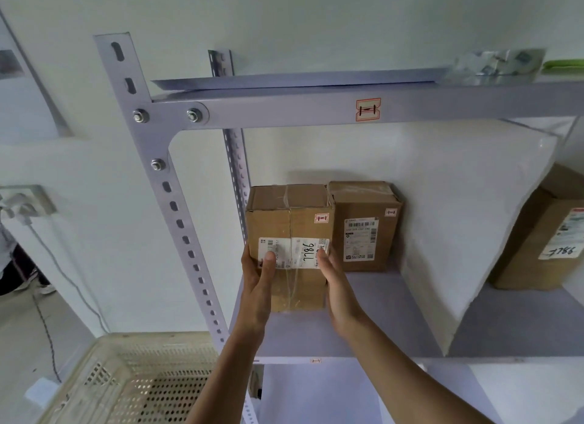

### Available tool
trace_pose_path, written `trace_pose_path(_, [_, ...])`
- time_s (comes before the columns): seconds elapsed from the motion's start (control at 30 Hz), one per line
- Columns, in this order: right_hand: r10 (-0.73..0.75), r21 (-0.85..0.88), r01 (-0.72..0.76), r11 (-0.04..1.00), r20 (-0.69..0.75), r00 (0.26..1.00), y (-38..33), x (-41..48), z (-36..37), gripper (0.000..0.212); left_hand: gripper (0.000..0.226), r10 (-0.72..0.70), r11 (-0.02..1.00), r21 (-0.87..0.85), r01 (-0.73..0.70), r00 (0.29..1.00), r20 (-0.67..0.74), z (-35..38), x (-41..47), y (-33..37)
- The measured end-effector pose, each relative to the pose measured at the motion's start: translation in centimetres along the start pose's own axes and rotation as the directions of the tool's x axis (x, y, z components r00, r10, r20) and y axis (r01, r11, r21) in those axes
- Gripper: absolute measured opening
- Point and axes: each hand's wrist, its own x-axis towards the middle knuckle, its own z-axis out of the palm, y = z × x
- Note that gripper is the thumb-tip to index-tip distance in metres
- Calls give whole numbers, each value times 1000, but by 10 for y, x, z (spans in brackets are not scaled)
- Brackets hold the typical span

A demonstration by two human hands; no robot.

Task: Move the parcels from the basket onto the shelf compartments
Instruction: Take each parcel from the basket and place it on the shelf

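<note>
Taped parcel at the shelf board's left end, stiff and probably light, with slick tape — left hand and right hand clasp its side edges.

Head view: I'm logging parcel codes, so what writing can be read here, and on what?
"98LL" (or "7786" the other way up), handwritten: label of the front parcel held by the left hand and right hand.
The same characters, handwritten: label of the far-right box.
"1-1", apparently, turned sideways: red sticker on the shelf beam.
Print and barcodes on the back parcel: too small to read.
Small red stickers on both parcels: blurred.
</note>
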Motion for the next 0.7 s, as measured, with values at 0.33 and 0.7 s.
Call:
trace_pose_path(0.33, [2, -19, -3, 1000, -70, 998, -6, 70, 5, 105, 57, 39, 999, -28, -40, 999, -14, 11, 75, -15])
trace_pose_path(0.7, [-13, -31, 7, 999, -214, 977, -7, 118, 8, 77, 41, -11, 998, -54, 6, 996, -84, 30, 124, -27])
